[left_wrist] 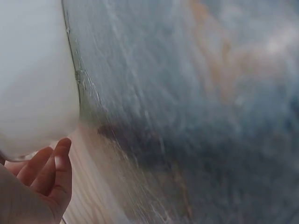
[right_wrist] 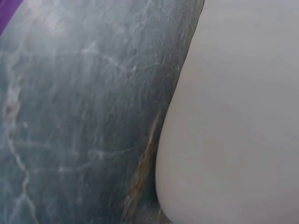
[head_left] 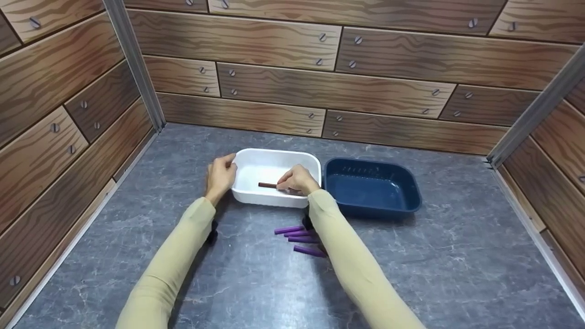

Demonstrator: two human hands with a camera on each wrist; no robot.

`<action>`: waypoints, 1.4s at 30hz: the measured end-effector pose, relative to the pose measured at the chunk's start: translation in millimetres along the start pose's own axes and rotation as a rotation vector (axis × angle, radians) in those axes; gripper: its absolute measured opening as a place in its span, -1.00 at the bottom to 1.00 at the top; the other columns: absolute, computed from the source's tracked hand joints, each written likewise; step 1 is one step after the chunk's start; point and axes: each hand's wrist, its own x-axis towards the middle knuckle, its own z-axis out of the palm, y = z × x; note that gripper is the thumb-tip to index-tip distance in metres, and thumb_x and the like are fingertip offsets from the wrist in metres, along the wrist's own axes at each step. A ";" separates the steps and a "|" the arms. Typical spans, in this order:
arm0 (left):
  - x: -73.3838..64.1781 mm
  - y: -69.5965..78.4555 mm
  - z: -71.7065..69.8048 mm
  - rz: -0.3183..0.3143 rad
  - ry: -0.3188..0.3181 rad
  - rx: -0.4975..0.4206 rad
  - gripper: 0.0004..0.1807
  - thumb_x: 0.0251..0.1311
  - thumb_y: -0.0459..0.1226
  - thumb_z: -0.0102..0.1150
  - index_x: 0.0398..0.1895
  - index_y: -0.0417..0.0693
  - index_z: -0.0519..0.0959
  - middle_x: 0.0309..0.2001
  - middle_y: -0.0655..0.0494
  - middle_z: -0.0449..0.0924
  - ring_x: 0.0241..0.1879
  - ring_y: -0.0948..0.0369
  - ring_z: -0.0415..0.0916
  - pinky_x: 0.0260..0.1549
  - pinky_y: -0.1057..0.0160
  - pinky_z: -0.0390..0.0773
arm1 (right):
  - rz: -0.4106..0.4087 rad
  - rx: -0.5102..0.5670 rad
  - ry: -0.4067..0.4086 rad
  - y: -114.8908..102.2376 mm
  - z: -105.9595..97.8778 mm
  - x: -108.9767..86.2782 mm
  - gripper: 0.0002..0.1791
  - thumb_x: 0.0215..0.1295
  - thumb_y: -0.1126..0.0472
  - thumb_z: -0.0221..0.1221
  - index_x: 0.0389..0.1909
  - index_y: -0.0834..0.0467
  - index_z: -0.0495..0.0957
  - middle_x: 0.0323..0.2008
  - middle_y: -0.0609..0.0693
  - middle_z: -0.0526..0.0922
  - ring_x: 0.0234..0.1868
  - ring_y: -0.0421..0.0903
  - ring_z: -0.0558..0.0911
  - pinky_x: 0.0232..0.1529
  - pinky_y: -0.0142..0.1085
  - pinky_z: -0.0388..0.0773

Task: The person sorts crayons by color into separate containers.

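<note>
Inside the white tub (head_left: 274, 199), the right hand (head_left: 297, 179) pinches a thin dark brown stick (head_left: 267, 185) that points left, just above or on the tub's floor. The left hand (head_left: 221, 176) grips the tub's left end at the rim. In the left wrist view its bent fingers (left_wrist: 60, 163) lie by the outer wall of the white tub (left_wrist: 37, 84). The right wrist view takes in the tub's outer side (right_wrist: 233, 116) but not the hand. Several purple sticks (head_left: 304, 239) lie on the table in front of the tub, partly covered by the right forearm.
A dark blue tub (head_left: 379, 211) stands close against the white tub's right side. The grey marbled table (head_left: 247, 283) is bounded by wood-patterned walls (head_left: 274, 82) at the back, left and right, with metal posts (head_left: 137, 68) in the corners.
</note>
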 end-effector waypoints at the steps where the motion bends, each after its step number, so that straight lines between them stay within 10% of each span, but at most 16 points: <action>1: 0.2 0.2 0.1 0.002 0.001 -0.002 -0.56 0.29 -0.31 -0.01 0.23 -0.07 0.55 0.08 -0.08 0.66 0.11 0.05 0.59 0.11 0.04 0.51 | 0.000 0.009 0.004 0.3 0.2 0.5 -0.81 0.07 0.30 0.42 -0.27 0.24 0.76 -0.64 -0.14 0.55 -0.63 -0.25 0.44 -0.58 -0.45 0.39; 13: -0.1 -1.1 0.4 0.006 0.004 0.025 -0.55 0.30 -0.30 -0.01 0.24 -0.05 0.55 0.13 -0.06 0.63 0.18 0.05 0.54 0.16 0.03 0.47 | -0.050 0.175 -0.021 -1.8 -2.4 -0.1 -0.75 0.15 0.30 0.36 -0.14 0.28 0.72 -0.45 0.00 0.67 -0.57 -0.18 0.47 -0.50 -0.37 0.47; 21: -0.5 1.0 2.4 0.012 0.008 0.051 -0.55 0.30 -0.28 -0.02 0.25 -0.01 0.55 0.15 -0.03 0.61 0.21 0.05 0.52 0.17 0.01 0.46 | -0.172 0.218 -0.003 -2.1 -16.7 -12.8 -0.67 0.22 0.23 0.33 -0.03 0.29 0.68 -0.05 0.14 0.73 -0.12 -0.13 0.67 -0.10 -0.23 0.62; 42: -6.0 2.5 2.6 0.024 0.021 0.063 -0.56 0.34 -0.28 -0.07 0.25 -0.08 0.53 0.14 -0.08 0.62 0.17 0.00 0.55 0.10 -0.03 0.50 | -0.374 0.276 0.013 30.4 -39.7 -85.2 -0.67 0.22 0.18 0.34 -0.04 0.26 0.69 -0.16 0.13 0.74 -0.34 -0.24 0.60 -0.24 -0.24 0.57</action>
